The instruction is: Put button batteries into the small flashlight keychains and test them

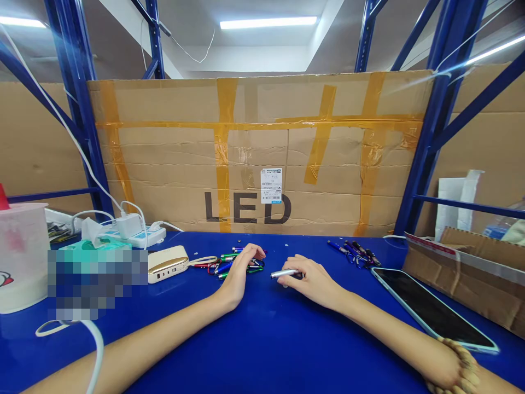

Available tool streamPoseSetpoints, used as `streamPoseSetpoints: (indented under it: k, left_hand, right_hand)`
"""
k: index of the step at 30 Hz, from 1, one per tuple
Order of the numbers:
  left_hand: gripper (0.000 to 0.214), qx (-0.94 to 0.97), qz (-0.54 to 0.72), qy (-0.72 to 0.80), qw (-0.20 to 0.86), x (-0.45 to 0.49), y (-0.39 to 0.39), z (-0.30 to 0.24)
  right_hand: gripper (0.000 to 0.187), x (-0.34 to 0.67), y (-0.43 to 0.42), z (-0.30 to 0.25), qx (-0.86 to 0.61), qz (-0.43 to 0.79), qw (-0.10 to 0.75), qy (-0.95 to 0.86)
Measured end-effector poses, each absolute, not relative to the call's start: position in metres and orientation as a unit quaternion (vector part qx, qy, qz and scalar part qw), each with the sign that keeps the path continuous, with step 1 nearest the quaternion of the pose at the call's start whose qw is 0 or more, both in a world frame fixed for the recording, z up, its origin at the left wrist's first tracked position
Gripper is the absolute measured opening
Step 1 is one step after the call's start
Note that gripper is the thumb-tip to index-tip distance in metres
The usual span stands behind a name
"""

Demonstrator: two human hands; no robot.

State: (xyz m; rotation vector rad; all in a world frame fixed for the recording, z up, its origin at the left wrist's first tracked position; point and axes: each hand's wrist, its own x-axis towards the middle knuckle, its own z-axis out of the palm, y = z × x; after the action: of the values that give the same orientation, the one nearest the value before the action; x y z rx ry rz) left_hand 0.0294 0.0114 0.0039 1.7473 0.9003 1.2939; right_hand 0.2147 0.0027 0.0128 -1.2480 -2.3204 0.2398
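My right hand is closed around a slim silver pen-shaped piece, held low over the blue table; its far end is hidden by my fingers. My left hand stands on edge beside a small pile of coloured pen-shaped pieces, with fingers stretched out and curving over its right side. Red, green and blue pieces show in the pile, some with clip-like loops; my left hand hides part of it. Farther right lies a group of similar blue and dark pieces.
A phone and an open cardboard box lie at the right. Leftward are a white-gold power bank, a power strip, cables and a white bin. A taped cardboard sheet and blue rack posts bound the back.
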Motion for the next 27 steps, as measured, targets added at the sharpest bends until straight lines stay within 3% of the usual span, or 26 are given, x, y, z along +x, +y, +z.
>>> streamPoseSetpoints:
  k: [3, 11, 22, 27]
  left_hand:
    - [0.034, 0.688, 0.506, 0.351, 0.385, 0.0297, 0.0105, 0.0048]
    - [0.024, 0.650, 0.537, 0.364, 0.396, 0.0297, 0.0140, 0.0008]
    - [0.026, 0.647, 0.531, 0.369, 0.404, 0.0303, 0.0176, -0.0013]
    - [0.025, 0.647, 0.533, 0.366, 0.404, 0.0307, 0.0168, -0.0010]
  right_hand:
    - [0.024, 0.2151, 0.0024, 0.0131, -0.449, 0.106, 0.245, -0.852]
    - [0.040, 0.2190, 0.0068, 0.0102, -0.446, 0.135, 0.243, -0.851]
    - [0.030, 0.2176, 0.0042, 0.0127, -0.429, 0.137, 0.253, -0.856]
    - [0.038, 0.2183, 0.0059, 0.0120, -0.432, 0.142, 0.251, -0.855]
